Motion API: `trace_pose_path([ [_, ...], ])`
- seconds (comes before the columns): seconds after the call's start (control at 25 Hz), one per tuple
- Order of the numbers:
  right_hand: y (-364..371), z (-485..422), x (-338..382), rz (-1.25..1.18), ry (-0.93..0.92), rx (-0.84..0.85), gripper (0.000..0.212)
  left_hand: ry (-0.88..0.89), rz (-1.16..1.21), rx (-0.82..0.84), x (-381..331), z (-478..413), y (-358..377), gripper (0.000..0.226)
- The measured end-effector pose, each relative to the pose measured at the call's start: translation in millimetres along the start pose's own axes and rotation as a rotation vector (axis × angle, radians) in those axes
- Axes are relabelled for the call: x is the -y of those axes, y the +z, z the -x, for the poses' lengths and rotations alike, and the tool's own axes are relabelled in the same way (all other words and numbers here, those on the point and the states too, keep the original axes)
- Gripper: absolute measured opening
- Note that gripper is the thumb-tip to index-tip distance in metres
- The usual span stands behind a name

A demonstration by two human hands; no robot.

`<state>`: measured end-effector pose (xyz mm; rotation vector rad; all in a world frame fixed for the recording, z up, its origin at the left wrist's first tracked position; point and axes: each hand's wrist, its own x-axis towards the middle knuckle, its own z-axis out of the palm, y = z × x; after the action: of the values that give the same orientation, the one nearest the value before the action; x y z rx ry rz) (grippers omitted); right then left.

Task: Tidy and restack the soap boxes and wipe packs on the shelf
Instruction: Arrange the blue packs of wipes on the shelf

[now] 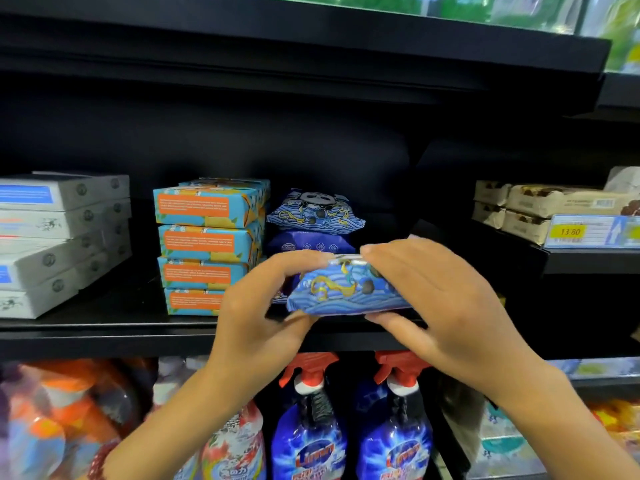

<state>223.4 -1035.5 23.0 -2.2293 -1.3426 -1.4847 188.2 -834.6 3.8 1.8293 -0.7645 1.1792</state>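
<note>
One black shelf [104, 332] runs the width of this shop display. At its left end sit grey boxes [59, 244], piled in a slumping stack whose layers have slid out of line. A gap to their right, four soap boxes [207, 244] in blue and orange stand in a single column, the upper ones set slightly off the lower. Two spray bottles [308, 427] with red triggers stand on the level below, under the wrists. Beige boxes [540, 209] fill a neighbouring ledge at far right. The left hand [256, 317] and right hand [440, 306] meet at the shelf's front edge, each clasping one end of a blue pack [346, 289]. Fingers curl over its top and thumbs press from beneath. The pack is held level; whether it touches the board cannot be told. Behind it, just beside the soap boxes, a panda pack [315, 211] lies tilted on a purple pack [308, 242]. A yellow tag [571, 232] reading 13.80 marks the right ledge's lip.
</note>
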Motion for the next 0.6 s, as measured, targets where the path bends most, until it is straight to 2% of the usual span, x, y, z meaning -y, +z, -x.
trace_pose_path([
  [0.04, 3.7, 3.1, 1.8, -0.024, 0.002, -0.001, 0.043, -0.051, -0.083, 0.08, -2.0, -17.4, 6.5, 0.037],
  [0.08, 7.5, 6.2, 3.3, -0.042, 0.005, -0.017, 0.039, -0.206, 0.012, 0.21, -13.2, -16.8, -4.1, 0.037],
  [0.12, 11.7, 8.9, 4.3, -0.056, 0.013, -0.042, 0.035, -0.227, -0.013, 0.201, -5.5, -10.8, -10.0, 0.045],
  [0.16, 16.1, 11.3, 4.7, -0.067, 0.028, -0.072, 0.033, -0.268, -0.034, 0.297, 7.2, -9.5, -11.6, 0.049],
  [0.2, 20.3, 13.7, 4.6, -0.07, 0.045, -0.104, 0.031, -0.264, -0.078, 0.364, 12.3, -2.2, -10.7, 0.047],
  [0.24, 23.9, 15.5, 3.8, -0.067, 0.065, -0.137, 0.03, -0.246, -0.186, 0.387, 6.0, 6.2, -7.2, 0.036],
  [0.28, 26.8, 16.9, 2.1, -0.056, 0.086, -0.172, 0.029, -0.278, -0.268, 0.178, 11.1, 16.3, -3.6, 0.023],
  [0.32, 29.2, 16.8, 0.0, -0.037, 0.106, -0.204, 0.028, -0.208, -0.282, -0.014, 19.4, 31.7, -5.8, 0.018],
  [0.36, 31.1, 15.2, -2.3, -0.014, 0.124, -0.231, 0.03, -0.186, -0.29, -0.034, 26.6, 40.6, -8.0, 0.016],
  [0.48, 37.7, -1.1, -8.6, 0.024, 0.15, -0.256, 0.034, -0.236, -0.447, 0.133, 35.2, 42.6, -3.6, 0.023],
  [0.6, 51.4, -22.9, -8.5, 0.034, 0.122, -0.163, 0.038, -0.201, -0.579, 0.222, 38.4, 45.3, 0.2, 0.02],
])
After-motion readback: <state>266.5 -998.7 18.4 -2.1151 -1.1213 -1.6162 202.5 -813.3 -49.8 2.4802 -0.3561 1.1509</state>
